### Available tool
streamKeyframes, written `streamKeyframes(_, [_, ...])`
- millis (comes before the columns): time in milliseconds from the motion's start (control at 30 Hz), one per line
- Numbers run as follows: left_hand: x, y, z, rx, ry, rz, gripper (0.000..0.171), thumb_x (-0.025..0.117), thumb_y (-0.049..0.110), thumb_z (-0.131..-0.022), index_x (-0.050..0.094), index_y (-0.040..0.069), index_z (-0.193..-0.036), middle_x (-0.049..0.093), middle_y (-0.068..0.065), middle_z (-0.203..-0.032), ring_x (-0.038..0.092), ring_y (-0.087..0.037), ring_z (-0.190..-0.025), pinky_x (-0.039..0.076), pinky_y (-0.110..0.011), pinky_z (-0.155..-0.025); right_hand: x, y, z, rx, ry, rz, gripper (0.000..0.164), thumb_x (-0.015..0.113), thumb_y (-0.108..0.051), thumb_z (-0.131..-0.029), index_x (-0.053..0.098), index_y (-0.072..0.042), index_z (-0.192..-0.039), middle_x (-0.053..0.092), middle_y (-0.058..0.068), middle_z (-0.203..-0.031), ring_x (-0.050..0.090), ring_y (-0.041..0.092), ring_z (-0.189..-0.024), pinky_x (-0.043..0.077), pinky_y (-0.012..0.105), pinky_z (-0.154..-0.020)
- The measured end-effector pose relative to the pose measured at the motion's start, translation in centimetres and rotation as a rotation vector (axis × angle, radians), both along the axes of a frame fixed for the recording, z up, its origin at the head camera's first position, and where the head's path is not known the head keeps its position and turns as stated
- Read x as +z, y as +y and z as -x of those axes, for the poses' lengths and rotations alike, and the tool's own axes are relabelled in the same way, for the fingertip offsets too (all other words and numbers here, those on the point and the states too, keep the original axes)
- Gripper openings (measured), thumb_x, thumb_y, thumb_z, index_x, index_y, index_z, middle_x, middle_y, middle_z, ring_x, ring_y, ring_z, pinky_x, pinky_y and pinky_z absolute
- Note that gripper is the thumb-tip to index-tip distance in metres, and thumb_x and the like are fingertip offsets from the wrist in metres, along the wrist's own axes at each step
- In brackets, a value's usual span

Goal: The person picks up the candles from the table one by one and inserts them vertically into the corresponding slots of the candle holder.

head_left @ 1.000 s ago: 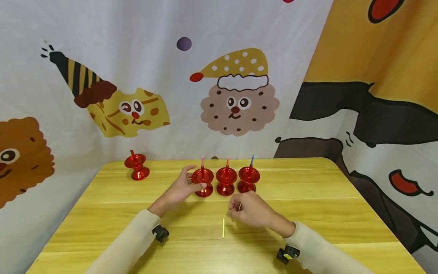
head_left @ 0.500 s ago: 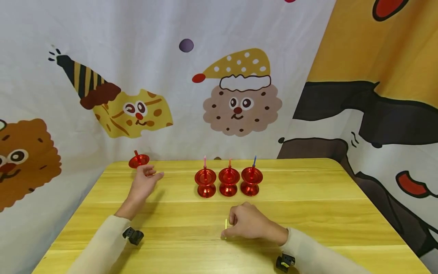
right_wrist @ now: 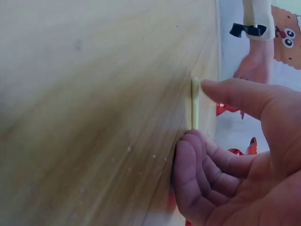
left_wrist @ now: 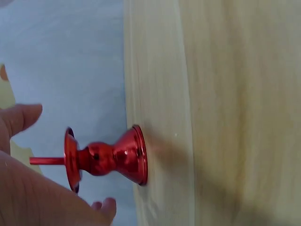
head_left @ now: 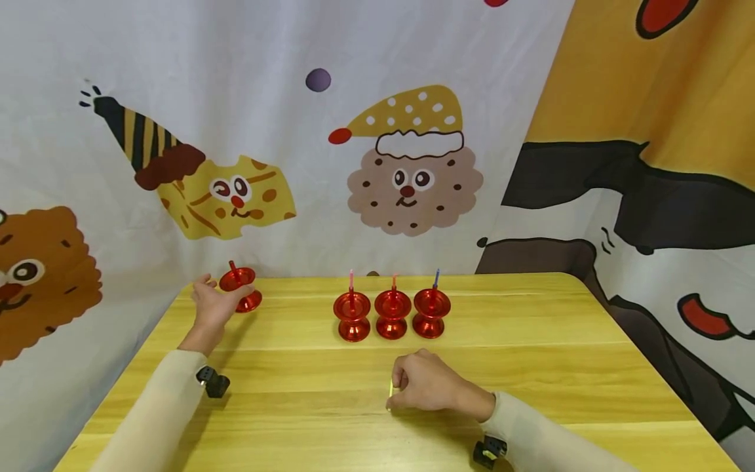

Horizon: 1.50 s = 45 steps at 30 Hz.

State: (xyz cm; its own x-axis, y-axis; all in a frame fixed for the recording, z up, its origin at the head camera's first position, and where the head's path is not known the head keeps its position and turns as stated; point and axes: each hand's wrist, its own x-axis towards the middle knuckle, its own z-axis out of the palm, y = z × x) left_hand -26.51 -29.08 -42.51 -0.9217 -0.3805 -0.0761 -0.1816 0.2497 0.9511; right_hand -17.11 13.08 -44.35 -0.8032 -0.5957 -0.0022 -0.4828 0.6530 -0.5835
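My left hand (head_left: 213,305) reaches around the red metal candle holder (head_left: 238,282) at the table's far left. In the left wrist view, thumb and fingers stand spread about this upright candle holder (left_wrist: 106,159), whose thin stem holds no candle. My right hand (head_left: 427,383) is low over the table, its fingers curled at a thin yellow candle (right_wrist: 195,103). That candle lies on the wood between thumb and fingertips, which are at its two ends. In the head view the hand partly hides it.
Three more red holders stand in a row near the back edge, bearing a pink candle (head_left: 351,280), an orange-red candle (head_left: 394,282) and a blue candle (head_left: 436,278). A printed curtain (head_left: 248,65) hangs directly behind the wooden table (head_left: 531,367).
My left hand has left the pink-candle holder and moved left to the far-left holder. My right hand has come down toward me onto the yellow candle.
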Motion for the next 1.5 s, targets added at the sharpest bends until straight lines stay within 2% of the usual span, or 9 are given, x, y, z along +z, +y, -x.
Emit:
streamKeyframes(133, [0.0,-0.6,1.0,-0.1,-0.05,-0.028,0.116,0.073,0.024,-0.104,-0.019,0.0,-0.17,0.001,-0.033,-0.178,0.02,-0.05,-0.162,0.03,-0.058,-0.128,-0.1,-0.2,-0.1,-0.012,-0.005,-0.004,0.036,0.1,-0.038,-0.078,0.07,-0.018,-0.079,0.061,-0.017,-0.07,0.054,0.002,-0.065,0.049,0.027,-0.066])
streamKeyframes(267, [-0.3,-0.9,1.9,-0.163,-0.097,-0.021,0.115,0.071,0.028,-0.107,-0.022,0.0,-0.17,-0.001,-0.034,-0.178,0.017,-0.051,-0.163,0.027,-0.059,-0.129,0.1,-0.6,-0.4,-0.022,0.01,-0.028,0.037,0.1,-0.039,-0.077,0.069,-0.019,-0.079,0.06,-0.017,-0.071,0.053,0.005,-0.069,0.049,0.027,-0.066])
streamKeyframes(400, [-0.6,-0.9,2.3,-0.166,-0.094,-0.035,0.112,0.07,0.028,-0.108,-0.018,0.0,-0.171,0.001,-0.033,-0.178,0.017,-0.051,-0.163,0.026,-0.059,-0.13,0.2,-0.6,-0.5,-0.021,0.003,-0.036,0.032,0.099,-0.03,-0.077,0.07,-0.018,-0.081,0.059,-0.016,-0.069,0.053,0.006,-0.072,0.049,0.028,-0.068])
streamKeyframes(533, [-0.9,-0.7,2.6,-0.148,-0.058,-0.039,0.105,0.069,0.021,-0.108,-0.011,-0.002,-0.172,0.007,-0.034,-0.177,0.021,-0.051,-0.162,0.029,-0.059,-0.129,0.2,-0.4,-0.4,-0.019,-0.034,-0.016,0.028,0.099,-0.02,-0.078,0.072,-0.017,-0.083,0.061,-0.015,-0.069,0.055,0.003,-0.067,0.051,0.027,-0.066])
streamKeyframes(633, [-1.2,-0.6,2.6,-0.155,-0.037,-0.04,0.101,0.069,0.017,-0.108,-0.007,-0.005,-0.171,0.011,-0.036,-0.176,0.023,-0.051,-0.161,0.031,-0.058,-0.128,0.2,-0.3,-0.2,-0.031,-0.063,-0.012,0.028,0.099,-0.016,-0.078,0.072,-0.017,-0.084,0.063,-0.014,-0.072,0.057,0.003,-0.071,0.052,0.027,-0.069])
streamKeyframes(800, [-1.4,-0.3,2.3,-0.216,-0.044,-0.013,0.099,0.07,0.017,-0.108,-0.002,-0.006,-0.171,0.015,-0.037,-0.175,0.026,-0.051,-0.159,0.034,-0.059,-0.126,0.2,-0.2,-0.1,-0.039,-0.061,-0.011,0.027,0.1,-0.013,-0.077,0.074,-0.017,-0.085,0.067,-0.015,-0.075,0.06,0.003,-0.075,0.053,0.029,-0.075])
streamKeyframes(967, [-1.4,0.6,1.6,-0.292,-0.051,0.005,0.096,0.069,0.016,-0.108,0.0,-0.008,-0.171,0.019,-0.038,-0.173,0.031,-0.051,-0.156,0.034,-0.059,-0.127,0.1,-0.1,0.0,-0.021,-0.051,0.022,0.026,0.098,-0.006,-0.077,0.074,-0.015,-0.082,0.068,-0.014,-0.072,0.061,0.0,-0.066,0.055,0.026,-0.068])
streamKeyframes(1200, [-1.2,2.3,0.5,-0.383,-0.068,-0.01,0.096,0.07,0.016,-0.108,0.002,-0.007,-0.171,0.024,-0.039,-0.171,0.032,-0.051,-0.156,0.033,-0.059,-0.127,0.4,-0.1,0.1,-0.02,-0.036,0.032,0.023,0.094,0.0,-0.076,0.075,-0.013,-0.08,0.068,-0.013,-0.07,0.06,0.0,-0.064,0.054,0.024,-0.063])
streamKeyframes(1500, [-0.9,4.8,-1.0,-0.468,-0.068,-0.032,0.094,0.074,0.013,-0.105,0.009,-0.008,-0.17,0.032,-0.041,-0.165,0.04,-0.053,-0.152,0.041,-0.061,-0.121,0.5,-0.2,0.1,-0.017,-0.012,0.019,0.021,0.087,0.004,-0.073,0.075,-0.013,-0.078,0.068,-0.014,-0.069,0.059,0.0,-0.067,0.053,0.024,-0.063])
